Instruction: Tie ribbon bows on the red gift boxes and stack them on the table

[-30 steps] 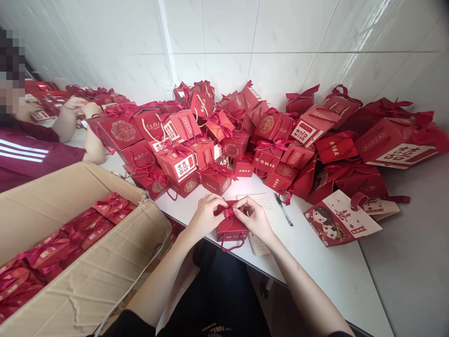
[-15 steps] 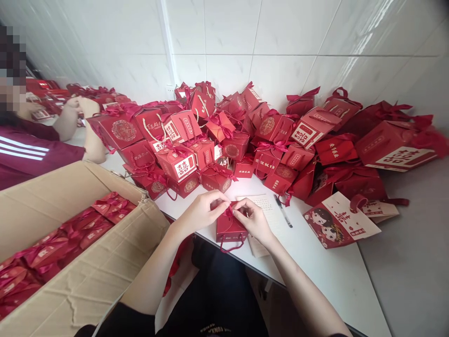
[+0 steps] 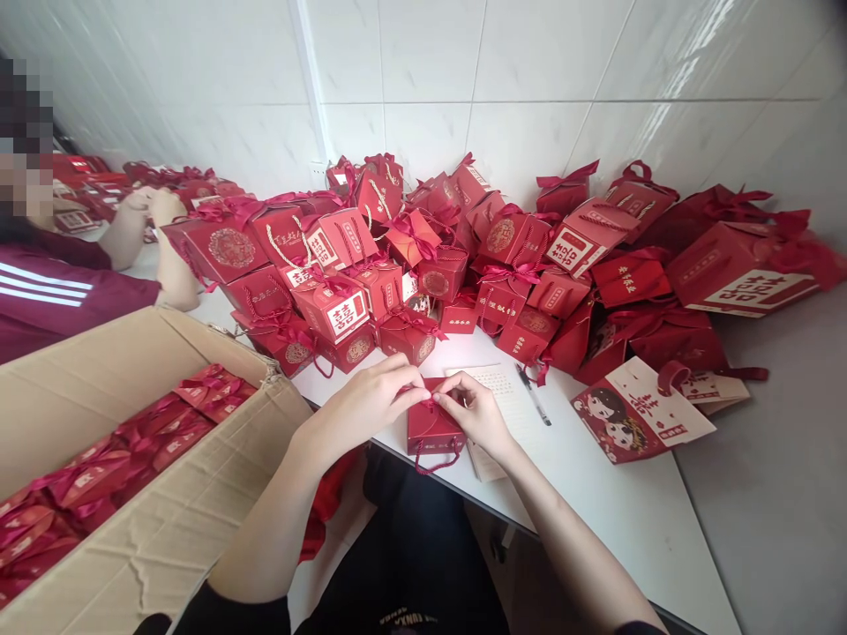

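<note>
A small red gift box [image 3: 433,434] with a rope handle on its near side sits at the front edge of the white table [image 3: 595,511]. Over its lid, my left hand [image 3: 390,388] and my right hand [image 3: 473,410] meet with pinched fingers. Both grip a dark red ribbon [image 3: 431,401] at the top of the box, mostly covered by the fingertips. Beneath the box's right side lies an open notebook [image 3: 509,406] with writing on its page, and a pen [image 3: 533,395] rests on it.
Many red gift boxes [image 3: 437,273] are heaped along the wall. A cardboard carton [image 3: 198,476] holding ribboned red boxes stands at left. A printed paper box [image 3: 641,410] lies at right. Beyond the carton, a co-worker [image 3: 79,265] sits with hands raised by more boxes.
My left hand has turned slightly, its wrist lower and further left, and its fingertips have come closer to my right hand's. The box stays in place.
</note>
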A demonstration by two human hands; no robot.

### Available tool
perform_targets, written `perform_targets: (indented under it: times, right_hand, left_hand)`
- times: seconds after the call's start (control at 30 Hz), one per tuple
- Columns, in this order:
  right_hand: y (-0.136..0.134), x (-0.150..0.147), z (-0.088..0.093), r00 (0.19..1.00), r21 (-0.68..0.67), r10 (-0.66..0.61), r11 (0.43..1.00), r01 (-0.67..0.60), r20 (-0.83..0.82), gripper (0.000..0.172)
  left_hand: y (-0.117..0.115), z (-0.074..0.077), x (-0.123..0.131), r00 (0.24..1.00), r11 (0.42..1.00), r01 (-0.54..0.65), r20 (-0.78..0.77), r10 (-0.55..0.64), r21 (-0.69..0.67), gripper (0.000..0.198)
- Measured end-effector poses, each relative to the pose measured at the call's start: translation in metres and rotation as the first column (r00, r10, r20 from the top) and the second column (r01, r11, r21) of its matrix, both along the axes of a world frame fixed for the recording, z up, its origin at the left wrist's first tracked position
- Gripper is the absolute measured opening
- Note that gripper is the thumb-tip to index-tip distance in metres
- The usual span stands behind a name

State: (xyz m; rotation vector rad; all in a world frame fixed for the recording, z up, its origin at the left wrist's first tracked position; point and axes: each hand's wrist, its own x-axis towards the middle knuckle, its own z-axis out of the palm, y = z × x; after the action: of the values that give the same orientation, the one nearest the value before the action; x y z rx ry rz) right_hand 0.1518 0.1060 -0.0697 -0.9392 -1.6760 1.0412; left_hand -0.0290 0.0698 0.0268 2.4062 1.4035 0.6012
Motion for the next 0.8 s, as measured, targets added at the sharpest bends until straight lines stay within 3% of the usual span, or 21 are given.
perform_targets:
  times: [0.17, 0.3, 0.5, 0.63, 0.8]
  right_hand:
    - [-0.001, 0.0, 0.001, 0.999, 0.012, 0.036, 0.999, -0.036, -0.016, 0.011]
    - [0.0, -0.001, 0.0, 0.991, -0.049, 0.078, 0.995, -0.084, -0.108, 0.014]
    - [-0.001, -0.003, -0.002, 0.984, -0.097, 0.017, 0.995, -0.035, -0.175, 0.023]
    - [-0.001, -0.003, -0.001, 0.988, -0.054, -0.007, 0.999, -0.002, -0.155, 0.021]
    - [-0.002, -0.003, -0.001, 0.989, -0.01, -0.061, 0.998, 0.06, -0.134, 0.015]
  left_hand:
    - [0.022, -0.003, 0.009, 0.982, 0.98, 0.168, 0.11, -0.156, -0.109, 0.022]
    - [0.047, -0.019, 0.012, 0.963, 0.96, 0.138, 0.259, -0.072, -0.243, 0.014]
    - [0.063, -0.055, 0.007, 0.94, 0.96, 0.057, 0.338, 0.041, -0.275, 0.013]
    - [0.056, -0.069, 0.005, 0.947, 0.988, 0.04, 0.322, 0.01, -0.151, 0.011]
    - [0.036, -0.072, 0.006, 0.959, 1.0, 0.01, 0.282, -0.01, 0.001, 0.011]
